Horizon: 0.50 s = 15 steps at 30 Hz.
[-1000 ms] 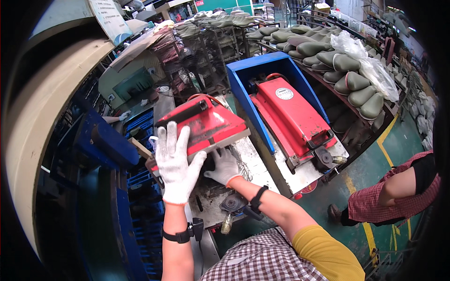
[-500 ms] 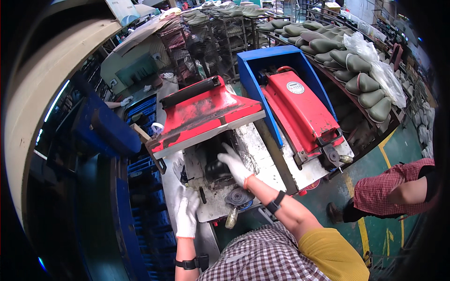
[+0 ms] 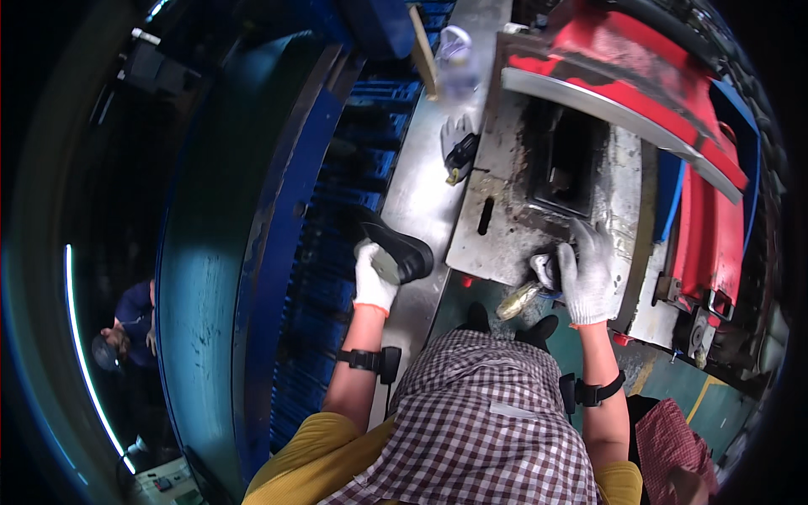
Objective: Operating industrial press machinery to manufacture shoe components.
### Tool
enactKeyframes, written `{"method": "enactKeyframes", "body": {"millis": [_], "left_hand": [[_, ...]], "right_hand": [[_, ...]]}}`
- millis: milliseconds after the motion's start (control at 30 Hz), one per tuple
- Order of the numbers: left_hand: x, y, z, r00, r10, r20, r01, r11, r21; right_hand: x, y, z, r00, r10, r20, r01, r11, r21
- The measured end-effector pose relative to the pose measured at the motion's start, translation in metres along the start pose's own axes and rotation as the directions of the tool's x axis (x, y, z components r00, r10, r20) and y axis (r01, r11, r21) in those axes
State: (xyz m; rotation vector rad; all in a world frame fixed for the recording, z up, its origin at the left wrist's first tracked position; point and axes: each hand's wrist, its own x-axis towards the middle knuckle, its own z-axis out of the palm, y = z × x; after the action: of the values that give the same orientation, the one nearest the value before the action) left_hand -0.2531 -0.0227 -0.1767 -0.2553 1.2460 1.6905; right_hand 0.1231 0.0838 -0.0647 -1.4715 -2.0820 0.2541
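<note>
A white-gloved left hand, my left hand (image 3: 374, 278), grips a black shoe (image 3: 406, 252) over the edge between the metal bench and the blue roller conveyor. The shoe is tilted, part of its pale sole showing beside my fingers. My right hand (image 3: 587, 273), also gloved in white, hovers with fingers apart at the front of the press's metal bed (image 3: 505, 210). Close beside it is a lever handle wrapped in yellowish film (image 3: 519, 300). Above the bed the red press lid (image 3: 640, 76) stands raised. Below the lid is a dark rectangular recess (image 3: 572, 168).
On the bench (image 3: 425, 168) lie a grey-and-black glove (image 3: 459, 147) and a pale roll (image 3: 455, 44). A conveyor with blue rollers (image 3: 332, 227) runs along the left, beside a long blue machine housing (image 3: 227, 210). A second red press (image 3: 703, 227) stands right. Another person (image 3: 673, 446) is at lower right.
My view has swung left and down. The right hand has come out of the press recess to its front. My left hand, empty before, now holds the black shoe.
</note>
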Motion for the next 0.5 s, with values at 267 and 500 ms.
{"method": "enactKeyframes", "body": {"millis": [267,500], "left_hand": [[0.089,0.062,-0.053,0.922,-0.058,-0.384,0.139,0.973,0.187],[0.194,0.123,-0.049,0.967,0.105,-0.231,-0.056,0.976,0.211]], "right_hand": [[-0.026,0.024,0.035,0.982,0.189,0.003,-0.186,0.967,0.175],[-0.021,0.022,0.03,0.977,0.2,0.069,-0.208,0.968,0.141]]}}
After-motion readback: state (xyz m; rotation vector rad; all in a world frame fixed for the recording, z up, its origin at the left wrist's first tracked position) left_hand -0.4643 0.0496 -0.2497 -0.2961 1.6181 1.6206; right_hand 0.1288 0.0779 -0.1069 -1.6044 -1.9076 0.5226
